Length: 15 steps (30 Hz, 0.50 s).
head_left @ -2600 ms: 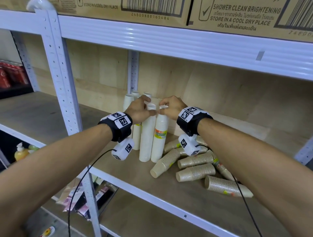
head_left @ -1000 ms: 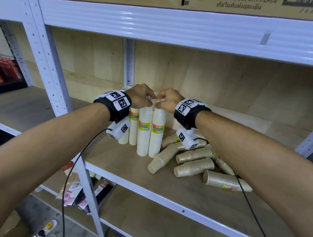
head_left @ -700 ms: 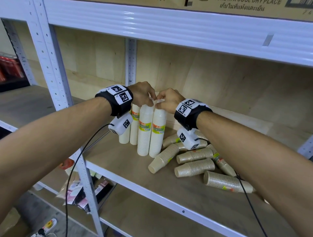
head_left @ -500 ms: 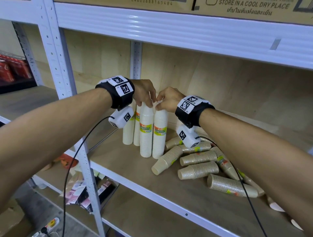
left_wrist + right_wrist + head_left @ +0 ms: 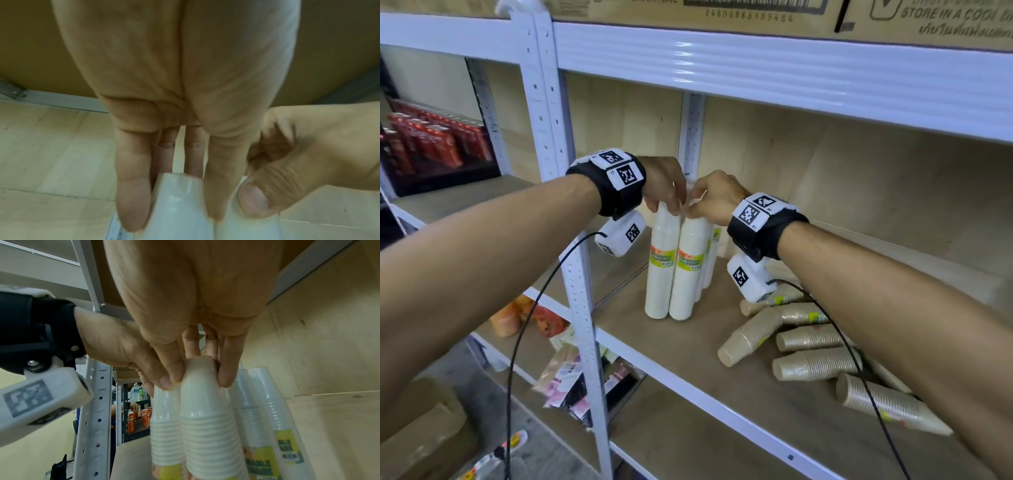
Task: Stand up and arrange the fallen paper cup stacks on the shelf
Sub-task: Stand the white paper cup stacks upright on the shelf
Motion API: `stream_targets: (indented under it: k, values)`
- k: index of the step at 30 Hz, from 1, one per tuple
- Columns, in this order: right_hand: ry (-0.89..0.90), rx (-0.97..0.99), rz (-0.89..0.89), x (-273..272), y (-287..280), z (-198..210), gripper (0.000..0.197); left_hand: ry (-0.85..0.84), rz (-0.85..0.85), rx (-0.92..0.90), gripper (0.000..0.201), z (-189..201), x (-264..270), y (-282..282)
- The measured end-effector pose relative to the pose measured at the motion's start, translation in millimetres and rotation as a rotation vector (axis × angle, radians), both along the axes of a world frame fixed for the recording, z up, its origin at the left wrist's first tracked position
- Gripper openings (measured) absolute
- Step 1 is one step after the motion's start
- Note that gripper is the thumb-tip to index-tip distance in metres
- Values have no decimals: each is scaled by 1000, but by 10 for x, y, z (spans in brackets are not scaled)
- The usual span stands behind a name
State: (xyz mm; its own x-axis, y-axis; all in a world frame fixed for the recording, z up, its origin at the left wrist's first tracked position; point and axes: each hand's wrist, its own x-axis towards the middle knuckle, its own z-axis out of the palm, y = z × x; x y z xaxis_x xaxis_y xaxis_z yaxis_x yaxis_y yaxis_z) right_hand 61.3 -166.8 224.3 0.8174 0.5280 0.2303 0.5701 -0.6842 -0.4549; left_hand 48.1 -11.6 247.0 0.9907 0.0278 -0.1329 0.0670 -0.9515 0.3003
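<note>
Several white cup stacks in plastic sleeves with yellow-green labels stand upright together on the wooden shelf (image 5: pixel 688 356). My left hand (image 5: pixel 671 209) grips the top of the front left stack (image 5: pixel 659 270). My right hand (image 5: pixel 697 210) pinches the top of the front right stack (image 5: pixel 686 274). In the left wrist view my left hand (image 5: pixel 174 211) has fingers on both sides of a white stack top (image 5: pixel 176 191). The right wrist view has my right hand (image 5: pixel 195 379) with thumb and fingers round its stack (image 5: pixel 209 426). Several brown cup stacks (image 5: pixel 815 365) lie fallen to the right.
A white perforated post (image 5: pixel 575 274) stands just left of the white stacks. The upper shelf beam (image 5: pixel 756 78) runs close overhead with cardboard boxes on it. Red cans (image 5: pixel 434 144) fill a shelf at far left. Packets (image 5: pixel 575 380) lie on the lower shelf.
Both hands have stayed on the tops of the two front white stacks. The stacks now stand straight and tight together, and the head view has swung to the left.
</note>
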Motion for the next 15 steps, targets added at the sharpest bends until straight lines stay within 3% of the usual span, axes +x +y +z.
stream_targets:
  k: [10,15]
  values:
    - [-21,20,-29,103,167,-143,31,-101,6,-79,32,-127,50,166]
    - [-19,29,-39,176,182,-177,41,-110,2,-86,34,-123,65,186]
